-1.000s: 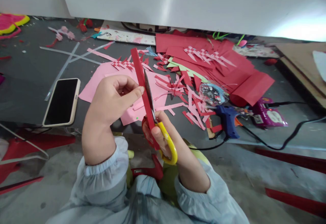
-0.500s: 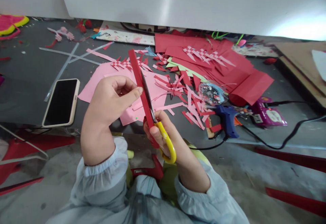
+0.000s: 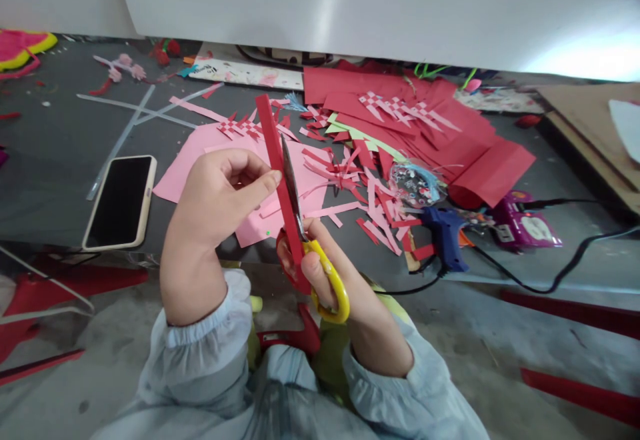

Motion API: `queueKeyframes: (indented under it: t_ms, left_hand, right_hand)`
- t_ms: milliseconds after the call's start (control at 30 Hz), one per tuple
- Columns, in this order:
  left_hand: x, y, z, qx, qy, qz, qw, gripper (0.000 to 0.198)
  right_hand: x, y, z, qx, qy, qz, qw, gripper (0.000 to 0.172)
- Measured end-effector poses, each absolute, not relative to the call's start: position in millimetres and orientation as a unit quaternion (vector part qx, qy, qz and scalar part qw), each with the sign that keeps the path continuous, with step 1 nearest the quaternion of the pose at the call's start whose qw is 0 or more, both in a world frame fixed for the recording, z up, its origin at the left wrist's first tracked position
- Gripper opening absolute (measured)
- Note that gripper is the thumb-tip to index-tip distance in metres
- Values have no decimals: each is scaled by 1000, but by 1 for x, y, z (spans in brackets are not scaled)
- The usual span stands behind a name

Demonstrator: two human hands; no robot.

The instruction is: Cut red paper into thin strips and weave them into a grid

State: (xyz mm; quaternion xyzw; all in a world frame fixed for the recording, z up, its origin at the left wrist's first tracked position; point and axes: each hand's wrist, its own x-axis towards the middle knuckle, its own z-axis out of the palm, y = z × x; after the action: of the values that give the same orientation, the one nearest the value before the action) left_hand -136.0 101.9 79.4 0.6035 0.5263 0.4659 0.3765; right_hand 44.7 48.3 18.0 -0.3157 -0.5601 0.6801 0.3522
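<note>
My left hand (image 3: 215, 203) pinches a long red paper strip (image 3: 269, 135) between thumb and fingers and holds it upright above the table edge. In my right hand (image 3: 325, 280) are yellow-handled scissors (image 3: 327, 280), fingers through the loops. Their blades (image 3: 291, 183) run lengthwise along the strip, just right of my left thumb. Beneath both hands lies a pink paper sheet (image 3: 200, 153) with cut strips.
A phone (image 3: 121, 200) lies face up at the left on the dark table (image 3: 55, 153). Red paper sheets (image 3: 450, 140), woven red-and-pink pieces and scraps cover the middle. A blue glue gun (image 3: 447, 237) with cable and a purple device (image 3: 523, 223) sit at the right. Red chair parts stand below.
The scissors' blades have crept slightly farther up along the red strip. Both hands stay almost where they were.
</note>
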Motion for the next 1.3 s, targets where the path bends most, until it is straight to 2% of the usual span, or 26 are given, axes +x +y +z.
queueKeyframes:
  t_ms: [533, 1300]
  left_hand:
    - [-133, 99, 81, 602, 528, 464, 379, 13]
    - [-132, 99, 82, 607, 535, 452, 376, 13]
  right_hand:
    - [45, 49, 11, -335, -570, 662, 353, 40]
    - [43, 50, 7, -367, -579, 643, 342, 44]
